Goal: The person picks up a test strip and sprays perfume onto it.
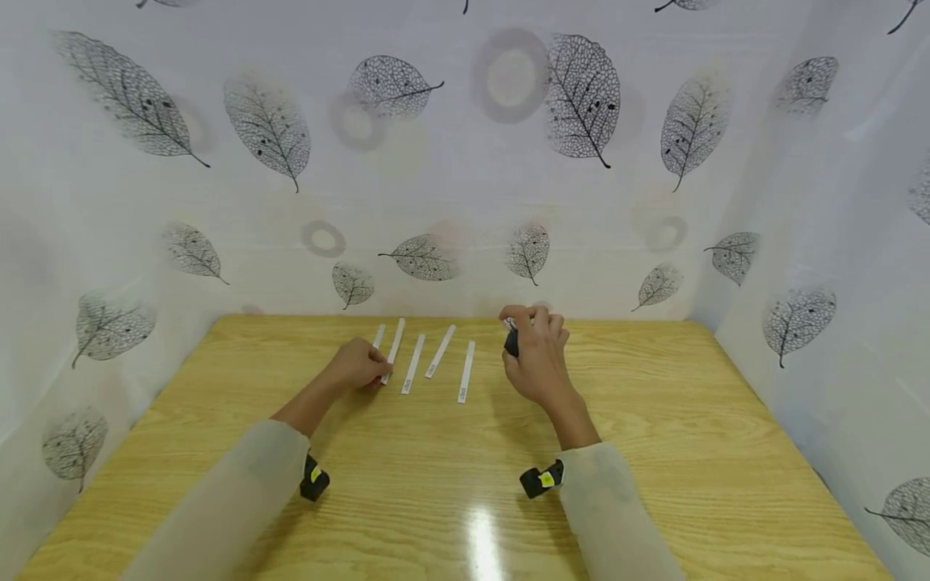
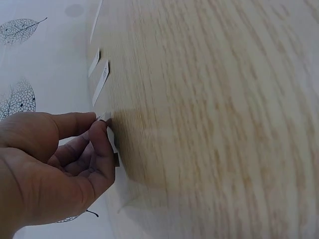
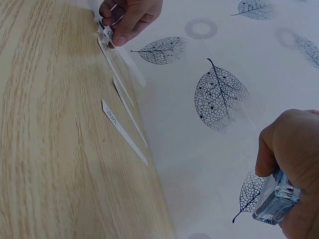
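Observation:
My left hand (image 1: 356, 365) pinches the near end of a narrow white paper strip (image 1: 395, 343) between thumb and forefinger, low over the table. Another strip (image 1: 379, 335) lies partly hidden behind that hand. To its right are more strips, one upright-looking (image 1: 412, 365), one slanted (image 1: 440, 352) and one nearer me (image 1: 467, 373), each with small print at the near end. My right hand (image 1: 539, 359) holds a clear glass perfume bottle (image 3: 274, 205) above the table, right of the strips. Its dark side (image 1: 512, 342) shows in the head view, with the forefinger arched over its top.
The wood-grain table (image 1: 654, 452) runs back to a pale curtain (image 1: 450, 186) printed with dark leaves, which also closes off both sides. Black wrist devices with yellow marks, one left (image 1: 314, 480) and one right (image 1: 542, 479), sit at the sleeve cuffs.

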The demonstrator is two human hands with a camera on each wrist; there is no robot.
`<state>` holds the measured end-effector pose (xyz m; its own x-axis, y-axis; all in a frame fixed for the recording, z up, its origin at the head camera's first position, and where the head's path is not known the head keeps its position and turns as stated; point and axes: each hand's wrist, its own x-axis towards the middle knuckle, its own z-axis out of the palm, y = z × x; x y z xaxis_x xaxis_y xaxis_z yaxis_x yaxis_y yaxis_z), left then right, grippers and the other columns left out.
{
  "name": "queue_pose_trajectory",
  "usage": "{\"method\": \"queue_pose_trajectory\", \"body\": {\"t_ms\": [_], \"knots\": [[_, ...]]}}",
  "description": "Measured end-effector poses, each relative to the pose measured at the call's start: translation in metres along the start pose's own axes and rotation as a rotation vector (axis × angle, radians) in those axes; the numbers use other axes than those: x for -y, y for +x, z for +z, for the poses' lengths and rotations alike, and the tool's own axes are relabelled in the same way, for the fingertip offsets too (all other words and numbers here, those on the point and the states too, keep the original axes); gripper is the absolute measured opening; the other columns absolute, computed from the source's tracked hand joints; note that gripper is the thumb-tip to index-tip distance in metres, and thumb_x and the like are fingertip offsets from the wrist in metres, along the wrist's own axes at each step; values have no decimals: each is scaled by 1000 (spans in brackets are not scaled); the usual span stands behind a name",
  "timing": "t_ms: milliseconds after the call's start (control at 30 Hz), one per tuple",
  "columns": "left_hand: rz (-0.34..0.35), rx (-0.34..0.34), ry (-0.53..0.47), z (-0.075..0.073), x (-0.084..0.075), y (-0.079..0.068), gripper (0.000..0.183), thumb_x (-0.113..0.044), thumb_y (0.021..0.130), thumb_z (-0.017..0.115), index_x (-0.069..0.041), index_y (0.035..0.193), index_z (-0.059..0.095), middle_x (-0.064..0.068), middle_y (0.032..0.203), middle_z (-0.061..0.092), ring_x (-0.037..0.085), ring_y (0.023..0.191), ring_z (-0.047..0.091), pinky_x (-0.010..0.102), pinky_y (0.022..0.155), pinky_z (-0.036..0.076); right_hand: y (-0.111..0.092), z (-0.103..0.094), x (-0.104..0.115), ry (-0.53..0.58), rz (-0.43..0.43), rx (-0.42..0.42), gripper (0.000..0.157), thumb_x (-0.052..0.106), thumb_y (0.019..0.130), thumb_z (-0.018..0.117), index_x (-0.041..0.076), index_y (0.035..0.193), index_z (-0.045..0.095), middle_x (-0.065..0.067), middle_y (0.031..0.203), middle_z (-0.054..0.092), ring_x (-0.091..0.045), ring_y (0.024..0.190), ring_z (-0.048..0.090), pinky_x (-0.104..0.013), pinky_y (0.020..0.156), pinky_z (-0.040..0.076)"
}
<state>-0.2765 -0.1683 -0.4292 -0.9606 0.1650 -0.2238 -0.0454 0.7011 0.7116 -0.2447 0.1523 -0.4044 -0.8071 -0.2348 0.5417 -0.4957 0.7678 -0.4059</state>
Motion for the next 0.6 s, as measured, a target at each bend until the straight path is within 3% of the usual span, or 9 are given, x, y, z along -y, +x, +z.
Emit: {"method": "queue_pose_trajectory", "body": {"t_ms": [267, 600], "knots": [[32, -6, 132, -3, -6, 8, 19, -11, 95, 70, 3, 84, 77, 4, 61, 68, 13, 55, 61, 23, 55, 46, 0, 1, -1, -9, -5, 9, 57, -3, 87, 71, 21, 130, 44, -25, 124, 45, -43, 105, 33, -55, 81, 26], [-34, -17, 70, -6, -11, 12, 12, -6, 90, 75, 6, 88, 75, 8, 65, 69, 14, 56, 65, 25, 56, 54, 0, 0, -1, -5, -10, 11, 57, -1, 87, 73, 21, 131, 44, -25, 125, 46, -43, 105, 34, -54, 82, 27]]}}
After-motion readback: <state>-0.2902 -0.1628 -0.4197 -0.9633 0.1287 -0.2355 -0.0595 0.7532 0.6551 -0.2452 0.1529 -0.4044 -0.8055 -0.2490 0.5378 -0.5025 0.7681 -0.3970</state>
